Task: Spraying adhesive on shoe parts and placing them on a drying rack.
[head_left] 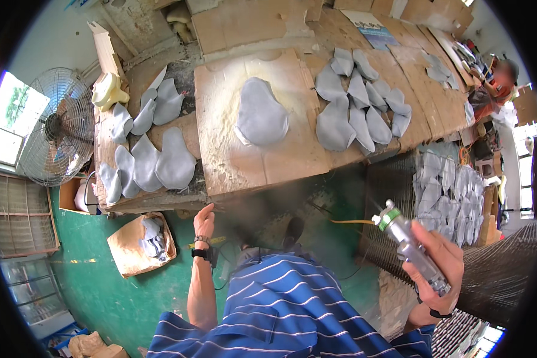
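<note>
My right hand [443, 258] is wrapped round a metal spray gun [407, 240] with a green ring near its nozzle, held out to the right, in front of the table edge. My left hand [203, 223] is just below the table's front edge, its fingers curled closely together; what they pinch, if anything, is too small to tell. Ahead, one grey pear-shaped sheet piece [261, 112] lies flat on a cardboard sheet [221, 77]. Pale yellowish residue coats the cardboard around that piece. Neither hand touches it.
Grey cut pieces lie left [175, 158] and right [336, 124] on the table. A floor fan [55, 124] stands at left, above an open paper sack [128, 252]. A rack of hanging pieces [448, 194] stands right, with a hose [347, 222] nearby. Another person [498, 89] works far right.
</note>
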Motion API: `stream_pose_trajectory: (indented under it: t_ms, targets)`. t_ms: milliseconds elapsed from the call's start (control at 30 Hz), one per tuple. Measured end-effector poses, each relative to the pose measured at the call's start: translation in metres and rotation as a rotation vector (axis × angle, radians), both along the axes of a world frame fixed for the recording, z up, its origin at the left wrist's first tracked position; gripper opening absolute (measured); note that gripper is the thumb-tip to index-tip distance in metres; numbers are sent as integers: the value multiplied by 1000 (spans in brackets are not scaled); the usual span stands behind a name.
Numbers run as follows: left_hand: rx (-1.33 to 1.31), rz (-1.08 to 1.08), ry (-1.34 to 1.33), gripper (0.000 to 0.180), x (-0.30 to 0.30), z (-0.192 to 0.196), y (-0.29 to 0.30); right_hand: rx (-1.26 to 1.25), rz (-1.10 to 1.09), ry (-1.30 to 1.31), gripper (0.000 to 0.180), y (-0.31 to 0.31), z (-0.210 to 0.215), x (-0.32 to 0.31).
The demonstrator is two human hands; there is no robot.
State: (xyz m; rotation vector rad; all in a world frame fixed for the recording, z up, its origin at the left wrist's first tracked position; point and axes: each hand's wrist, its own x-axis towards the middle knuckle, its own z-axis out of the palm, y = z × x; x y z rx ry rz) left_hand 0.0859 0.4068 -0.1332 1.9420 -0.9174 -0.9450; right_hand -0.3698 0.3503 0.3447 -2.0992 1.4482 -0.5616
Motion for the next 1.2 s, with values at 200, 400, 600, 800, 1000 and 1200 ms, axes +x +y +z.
stream_pose_trajectory:
  t_ms: [200, 400, 600, 800, 1000, 1200]
  targets:
    - [-30, -13, -38, 29, -18, 43, -32, -41, -27, -100, 53, 2, -4, -13]
    - [-351, -96, -228, 29, -55, 112, -127, -114, 182, 125, 61, 2, 1, -29]
    - [-445, -326, -793, 36, -93, 133, -248, 34, 39, 0, 60, 7, -3, -42]
    - [-221, -574, -826, 16, -82, 132, -296, 7, -75, -96, 54, 18, -9, -60]
    - [7, -637, -785, 19, -69, 143, -349, 129, 39, -167, 63, 32, -31, -63]
    - [123, -755, -731, 18, -54, 149, -372, 78, -52, -151, 60, 47, -36, -65]
